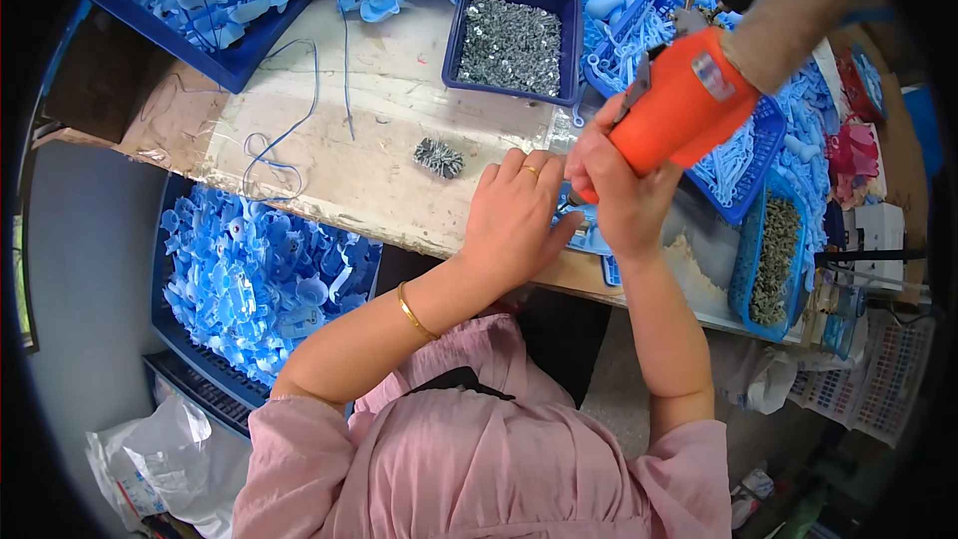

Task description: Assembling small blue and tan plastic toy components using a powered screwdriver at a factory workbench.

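My right hand [619, 185] is wrapped round an orange electric screwdriver [684, 100], which is tilted with its tip down toward the table. Under that tip lies a light-blue plastic part [589, 232], partly covered by both hands. My left hand [514, 215] is curled over the part's left side, its thumb against it; the fingertips' hold is mostly hidden. Just left of my left hand, a small heap of metal screws [438, 158] rests on the worn tabletop [369, 90].
Beyond my hands stands a dark-blue bin of small screws [509, 45]. Blue baskets [738, 165] with light-blue parts are at the right, near a turquoise basket of screws [773, 260]. Crates of blue shells [249, 279] stand below left and far left. A thin cord [269, 150] lies on the table.
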### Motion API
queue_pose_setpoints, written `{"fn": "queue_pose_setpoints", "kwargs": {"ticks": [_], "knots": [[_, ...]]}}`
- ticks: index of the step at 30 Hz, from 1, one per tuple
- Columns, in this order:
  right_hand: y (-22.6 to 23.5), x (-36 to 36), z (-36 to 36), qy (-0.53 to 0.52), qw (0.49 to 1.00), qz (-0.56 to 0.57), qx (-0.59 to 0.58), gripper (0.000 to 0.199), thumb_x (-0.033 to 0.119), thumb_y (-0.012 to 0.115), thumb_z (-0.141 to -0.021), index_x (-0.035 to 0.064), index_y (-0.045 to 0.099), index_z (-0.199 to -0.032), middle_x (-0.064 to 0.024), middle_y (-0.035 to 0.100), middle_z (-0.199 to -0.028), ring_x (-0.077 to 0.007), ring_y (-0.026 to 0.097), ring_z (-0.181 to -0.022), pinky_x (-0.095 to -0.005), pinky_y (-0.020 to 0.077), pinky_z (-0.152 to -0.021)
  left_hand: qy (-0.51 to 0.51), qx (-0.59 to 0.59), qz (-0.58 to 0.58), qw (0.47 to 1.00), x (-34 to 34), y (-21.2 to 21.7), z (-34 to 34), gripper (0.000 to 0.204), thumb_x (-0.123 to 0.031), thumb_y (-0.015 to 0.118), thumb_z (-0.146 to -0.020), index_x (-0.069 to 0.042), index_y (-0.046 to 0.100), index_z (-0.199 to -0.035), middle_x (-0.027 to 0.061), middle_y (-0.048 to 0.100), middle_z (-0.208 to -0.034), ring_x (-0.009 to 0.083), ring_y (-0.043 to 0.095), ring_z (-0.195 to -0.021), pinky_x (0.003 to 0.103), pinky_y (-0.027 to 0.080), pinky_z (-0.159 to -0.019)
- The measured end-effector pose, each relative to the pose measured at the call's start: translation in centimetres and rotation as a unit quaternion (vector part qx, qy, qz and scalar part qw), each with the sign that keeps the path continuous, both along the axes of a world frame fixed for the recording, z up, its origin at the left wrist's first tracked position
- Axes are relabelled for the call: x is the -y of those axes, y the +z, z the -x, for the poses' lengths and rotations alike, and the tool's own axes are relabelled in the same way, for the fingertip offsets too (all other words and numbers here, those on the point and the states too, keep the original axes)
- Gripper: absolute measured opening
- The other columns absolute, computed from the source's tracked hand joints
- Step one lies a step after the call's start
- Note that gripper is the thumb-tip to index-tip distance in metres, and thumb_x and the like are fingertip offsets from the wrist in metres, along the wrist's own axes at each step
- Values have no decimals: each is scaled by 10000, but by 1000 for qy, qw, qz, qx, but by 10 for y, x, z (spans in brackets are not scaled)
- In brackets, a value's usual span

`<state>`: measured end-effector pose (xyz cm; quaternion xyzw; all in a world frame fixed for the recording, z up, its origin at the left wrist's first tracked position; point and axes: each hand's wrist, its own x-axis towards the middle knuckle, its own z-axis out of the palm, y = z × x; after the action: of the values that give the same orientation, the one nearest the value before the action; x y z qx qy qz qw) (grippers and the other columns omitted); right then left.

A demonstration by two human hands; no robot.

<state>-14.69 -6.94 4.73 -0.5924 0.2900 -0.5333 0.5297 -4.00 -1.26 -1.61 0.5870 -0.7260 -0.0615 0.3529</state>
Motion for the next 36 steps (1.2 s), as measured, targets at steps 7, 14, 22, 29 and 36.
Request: {"fn": "queue_pose_setpoints", "kwargs": {"ticks": [7,14,22,29,36], "knots": [[79,-12,11,-29,945,241,-217,324,214,535,-1010,-39,533,-1212,-109,639,-1066,-183,609,-1017,-322,480,-839,1,-24,34,999,-21,6,-16,519,-326,765,-792,-48,562,-1181,103,584,-1161,304,543,-1034,403,438,-895],[178,88,65,-222,874,329,-280,355,178,551,-942,-27,574,-1231,-86,625,-955,-158,632,-873,-291,493,-757,-172,22,85,981,-33,10,7,433,-199,765,-780,-79,614,-1168,63,603,-1230,262,557,-1114,430,428,-1027],[174,84,36,20,986,161,-26,576,146,637,-802,-56,471,-1315,-31,532,-821,-114,522,-654,-237,458,-635,-176,62,49,981,-18,3,15,364,-231,690,-854,-49,610,-1158,89,603,-1228,260,535,-1184,452,363,-1100],[129,50,77,84,980,165,-70,421,126,576,-889,-43,495,-1266,-84,579,-890,-117,552,-694,-288,479,-746,-187,74,47,978,-12,2,15,315,-201,698,-830,-50,637,-1100,80,636,-1177,253,571,-1088,423,409,-1044],[117,39,80,75,978,182,-67,538,121,547,-887,-98,334,-1330,-31,447,-693,-102,470,-580,-270,430,-618,-186,60,61,979,-11,0,24,262,-183,673,-840,-30,642,-1051,90,642,-1140,256,571,-1060,409,419,-1026]]}}
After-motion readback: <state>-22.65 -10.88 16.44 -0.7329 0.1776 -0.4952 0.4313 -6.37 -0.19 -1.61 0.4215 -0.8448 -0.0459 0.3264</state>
